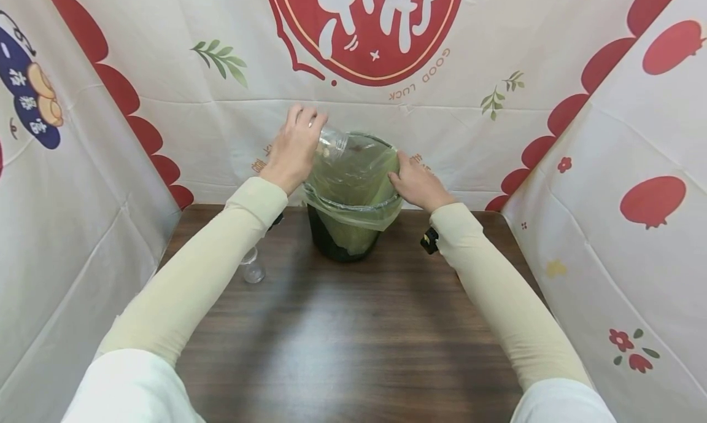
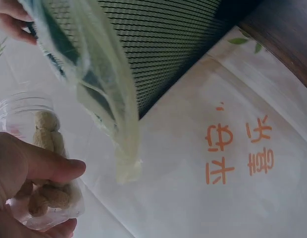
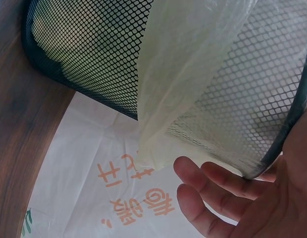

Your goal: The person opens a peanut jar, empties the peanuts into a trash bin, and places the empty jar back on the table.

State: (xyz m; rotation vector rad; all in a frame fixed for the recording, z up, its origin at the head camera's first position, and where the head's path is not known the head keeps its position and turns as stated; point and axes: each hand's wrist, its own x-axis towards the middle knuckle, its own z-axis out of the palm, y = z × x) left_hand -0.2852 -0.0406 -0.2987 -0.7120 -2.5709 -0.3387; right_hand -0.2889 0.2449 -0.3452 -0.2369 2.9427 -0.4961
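Observation:
A black mesh wastebasket (image 1: 337, 245) stands at the back of the table, lined with a thin yellow-green plastic bag (image 1: 353, 177) folded over its rim. My left hand (image 1: 295, 143) grips a clear jar (image 2: 69, 198), tilted with its threaded mouth toward the basket's opening. Several peanuts (image 2: 47, 131) in their shells show through the jar wall. On the other side, my right hand (image 1: 420, 180) holds the basket's rim (image 3: 287, 126), thumb over the inner side. Its other fingers (image 3: 208, 193) are loosely bent along the outside, near the hanging bag edge.
Another small clear container (image 1: 254, 269) is on the brown wooden table (image 1: 331, 349), left of the basket and partly hidden by my left sleeve. White printed cloth (image 1: 442, 140) hangs close behind the basket and along both sides. A black device (image 1: 429, 241) shows at my right wrist.

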